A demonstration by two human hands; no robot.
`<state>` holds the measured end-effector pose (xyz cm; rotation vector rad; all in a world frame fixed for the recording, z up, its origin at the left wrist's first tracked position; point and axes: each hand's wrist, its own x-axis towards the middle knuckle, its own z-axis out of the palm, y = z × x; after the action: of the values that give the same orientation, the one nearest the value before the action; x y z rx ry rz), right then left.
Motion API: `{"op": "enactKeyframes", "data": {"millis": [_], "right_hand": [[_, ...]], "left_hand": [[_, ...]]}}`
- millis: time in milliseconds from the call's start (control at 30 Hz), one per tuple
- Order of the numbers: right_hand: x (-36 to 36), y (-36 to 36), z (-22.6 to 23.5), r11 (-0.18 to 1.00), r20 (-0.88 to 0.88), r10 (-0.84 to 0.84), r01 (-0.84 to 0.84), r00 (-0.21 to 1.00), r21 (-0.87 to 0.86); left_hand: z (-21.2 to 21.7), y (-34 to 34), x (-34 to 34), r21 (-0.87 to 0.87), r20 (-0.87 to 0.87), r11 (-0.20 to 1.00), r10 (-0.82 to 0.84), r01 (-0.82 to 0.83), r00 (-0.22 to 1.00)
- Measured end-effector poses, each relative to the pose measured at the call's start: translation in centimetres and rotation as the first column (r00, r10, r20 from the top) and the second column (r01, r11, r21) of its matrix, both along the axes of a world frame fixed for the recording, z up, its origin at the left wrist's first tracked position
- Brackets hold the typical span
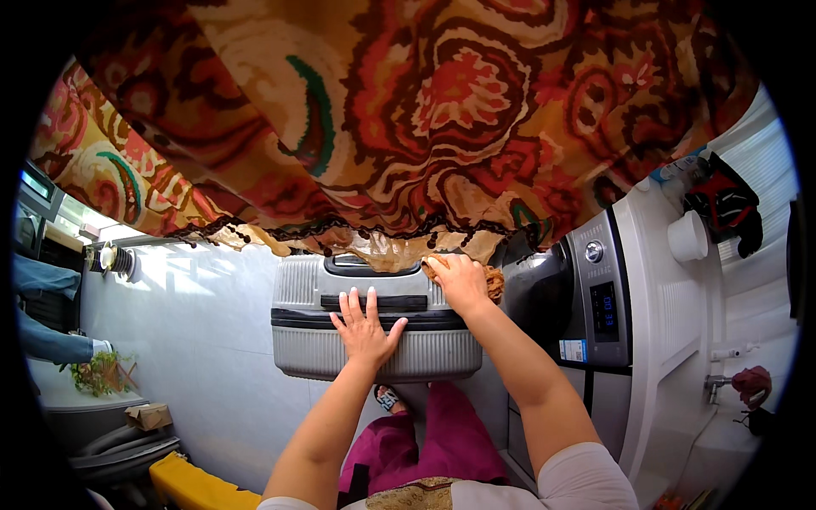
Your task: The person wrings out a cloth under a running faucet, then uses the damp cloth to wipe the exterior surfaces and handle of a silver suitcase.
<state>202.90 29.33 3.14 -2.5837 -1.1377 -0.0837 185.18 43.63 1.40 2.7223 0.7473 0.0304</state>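
Note:
A ribbed silver-grey suitcase [382,355] stands upright on the floor right in front of my legs. Its black side handle [374,302] and dark zip seam face up toward me. My left hand [367,331] lies flat across the seam and handle, fingers spread. At the suitcase's far right corner, my right hand [461,285] grips a bunched brown cloth [495,285], which pokes out on both sides of the fingers and rests against the case. The far edge of the suitcase is partly hidden by hanging fabric.
A patterned red and orange curtain [459,102] hangs low over the far side. To the right stands a front-loading washing machine [605,289] beside a white sink counter [663,289]. On the left are a potted plant [100,374], a yellow cloth [200,486] and a person's blue-trousered legs [51,280].

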Motion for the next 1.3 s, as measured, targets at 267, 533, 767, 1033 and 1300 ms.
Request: {"op": "enactKeyframes", "data": {"millis": [267,533,767,1033,1300], "right_hand": [[-2.8,-1.2,0.8,0.963,-0.034,0.237,-0.24,0.971,-0.121],[-0.2,1.0,-2.5,0.998,0.067,0.059,-0.058,0.996,-0.005],[-3.2,0.2,-0.7,0.992,0.028,0.064,-0.061,0.998,-0.111],[0.5,2.6,-1.2,0.943,-0.162,-0.329,0.332,0.93,-0.01],[0.4,3.6,-0.2,0.906,-0.208,-0.424,0.412,0.881,-0.101]], "left_hand": [[-0.9,-0.2,0.1,0.046,-0.037,0.996,0.073,-0.072,0.997],[-1.2,0.0,0.2,0.098,-0.026,0.994,0.054,-0.051,0.998],[-1.1,0.1,0.4,0.112,-0.038,0.993,0.037,-0.032,0.999],[-1.3,0.2,2.0,0.076,-0.034,0.992,0.1,-0.097,0.994],[-1.2,0.2,1.0,0.092,-0.054,0.994,0.059,-0.054,0.997]]}}
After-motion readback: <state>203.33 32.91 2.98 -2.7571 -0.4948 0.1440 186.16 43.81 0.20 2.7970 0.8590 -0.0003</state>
